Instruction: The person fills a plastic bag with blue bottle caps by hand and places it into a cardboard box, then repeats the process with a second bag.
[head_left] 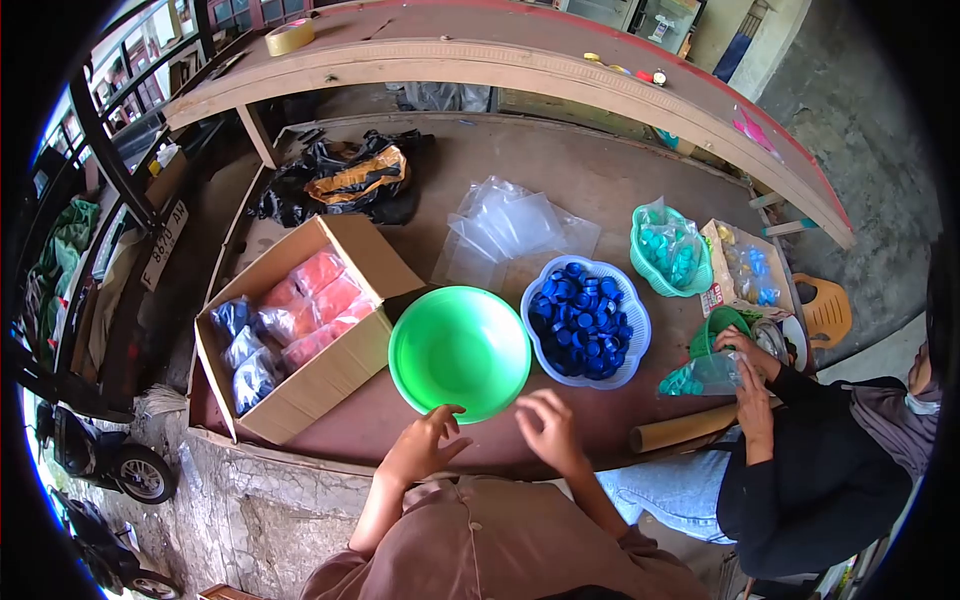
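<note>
My left hand (425,442) is at the near rim of a green plastic bowl (412,350), fingers bent and apart, with nothing in them. To its right my right hand (550,430) hovers between the bowl and a pale blue basket (642,352), its fingers spread. The inside of the bowl is bare. Dark blue bottle caps (585,325) are heaped in the basket. Behind these lie flat clear plastic bags (515,222). On the left, an open cardboard box (330,375) holds bagged red packs (312,288) and bagged blue packs (250,360).
At right, a co-worker's hands (752,390) hold a clear bag (718,372) with teal pieces. A turquoise basket (690,282) and small carton (715,297) stand behind. A black plastic bag (330,180) lies back left; a raised wooden shelf (450,55) spans the far side.
</note>
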